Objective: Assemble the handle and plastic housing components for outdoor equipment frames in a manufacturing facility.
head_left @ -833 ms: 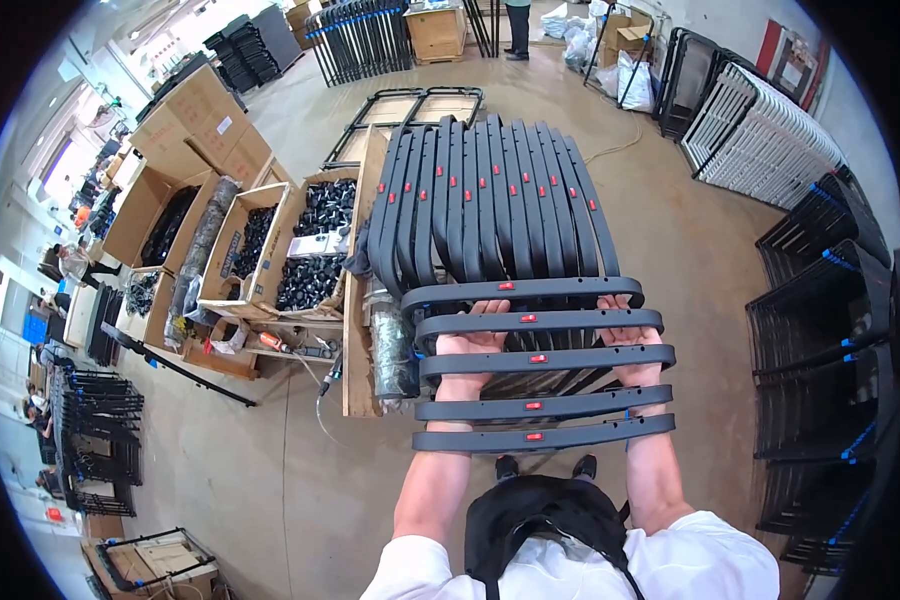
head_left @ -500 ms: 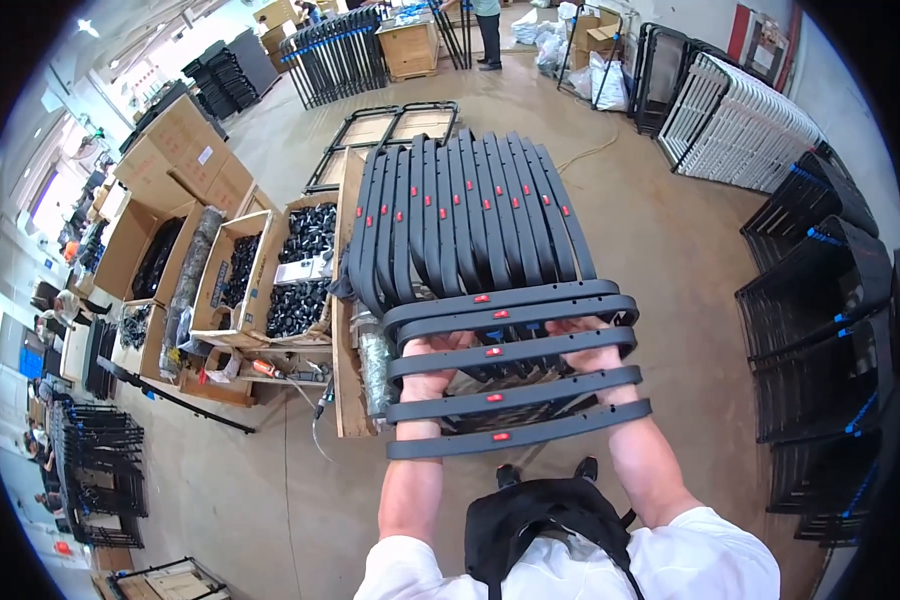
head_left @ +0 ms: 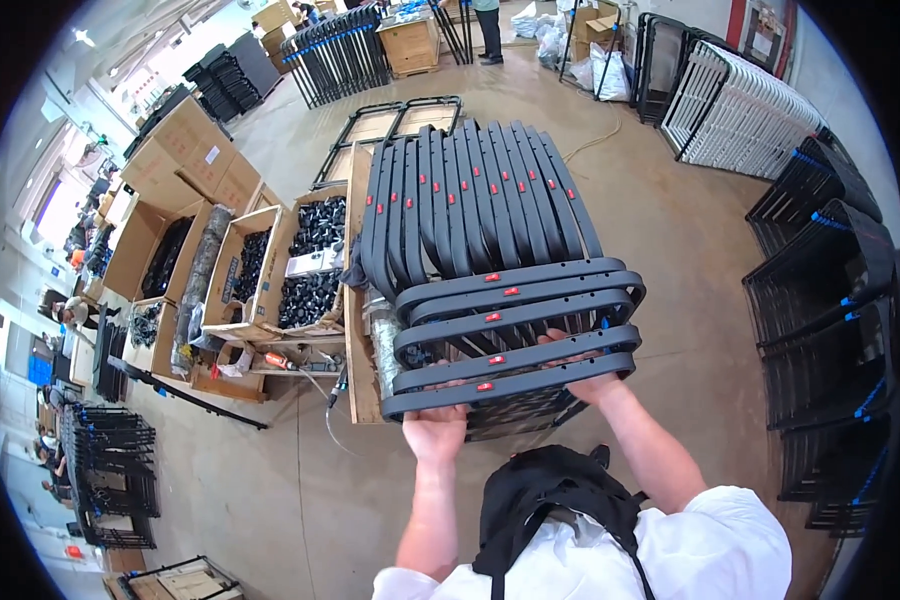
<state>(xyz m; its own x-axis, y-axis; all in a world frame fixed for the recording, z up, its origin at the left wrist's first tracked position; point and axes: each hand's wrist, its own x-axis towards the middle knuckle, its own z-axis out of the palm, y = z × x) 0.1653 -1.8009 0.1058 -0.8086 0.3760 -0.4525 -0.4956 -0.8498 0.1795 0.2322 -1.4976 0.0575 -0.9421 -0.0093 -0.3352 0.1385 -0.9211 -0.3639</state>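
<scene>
Several dark grey rounded tube frames, each with a small red piece on its bar, stand in a loose row in front of me. My left hand holds the nearest frame at its left end, palm up, with the fingers passing behind the bar and partly hidden. At the right end of the same frames, my right hand is closed around the bars, its fingertips showing between them. Beyond my hands, a tightly packed row of matching frames leans together.
Left of the frames are a wooden board, a clear plastic-wrapped roll and wooden bins of small black parts. An orange-handled power tool lies on a low shelf. Black folded frames line the right side; white racks stand behind.
The nearest frames have slid off my forearms and moved away from me, closer to the packed row. Both hands have drawn back to the nearest frame's ends.
</scene>
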